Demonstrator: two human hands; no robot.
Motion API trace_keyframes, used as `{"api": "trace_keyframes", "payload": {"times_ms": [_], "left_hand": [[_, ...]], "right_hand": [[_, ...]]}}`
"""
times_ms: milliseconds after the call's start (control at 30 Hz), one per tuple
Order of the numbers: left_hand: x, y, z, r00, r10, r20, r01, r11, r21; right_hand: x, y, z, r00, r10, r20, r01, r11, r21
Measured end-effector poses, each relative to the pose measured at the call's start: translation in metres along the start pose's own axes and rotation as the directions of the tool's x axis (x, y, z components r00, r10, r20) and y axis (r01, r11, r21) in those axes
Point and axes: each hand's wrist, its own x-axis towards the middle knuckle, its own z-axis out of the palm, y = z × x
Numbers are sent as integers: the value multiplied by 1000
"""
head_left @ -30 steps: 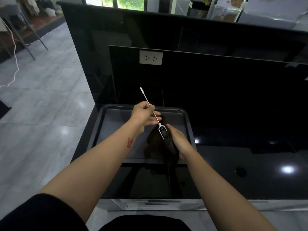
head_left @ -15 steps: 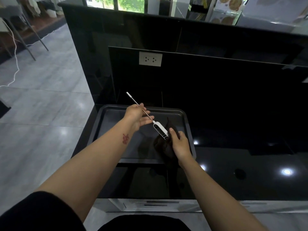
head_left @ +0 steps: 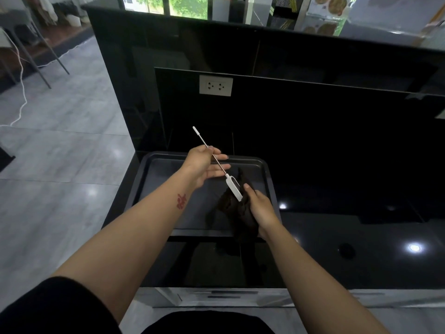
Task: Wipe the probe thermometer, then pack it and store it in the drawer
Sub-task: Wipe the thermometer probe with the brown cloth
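While my right hand (head_left: 261, 208) clamps the white body of the probe thermometer (head_left: 234, 188) against a dark cloth (head_left: 237, 213), my left hand (head_left: 204, 165) pinches its thin metal stem, other fingers spread loosely apart. It slants above a black tray (head_left: 154, 169) on the glossy counter (head_left: 361, 237).
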Motion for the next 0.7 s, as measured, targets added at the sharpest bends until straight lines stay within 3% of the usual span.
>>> {"api": "trace_keyframes", "payload": {"times_ms": [300, 400, 533, 633, 700], "left_hand": [[8, -4, 0, 973, 13, -229, -8, 1000, 24], [7, 2, -1, 984, 11, -176, -8, 1000, 13], [2, 1, -2, 1000, 10, 12, -10, 999, 49], [0, 1, -3, 992, 30, 122, -38, 997, 64], [1, 2, -5, 989, 32, 146, -40, 998, 49]], "right_hand": [[4, 8, 6, 979, -187, -76, 173, 971, -164], [10, 5, 3, 1000, -7, -7, 6, 998, -62], [14, -2, -2, 966, 200, 163, -211, 976, 54], [15, -2, -5, 945, 218, 245, -264, 949, 171], [15, 0, -5, 954, 208, 215, -249, 951, 185]]}}
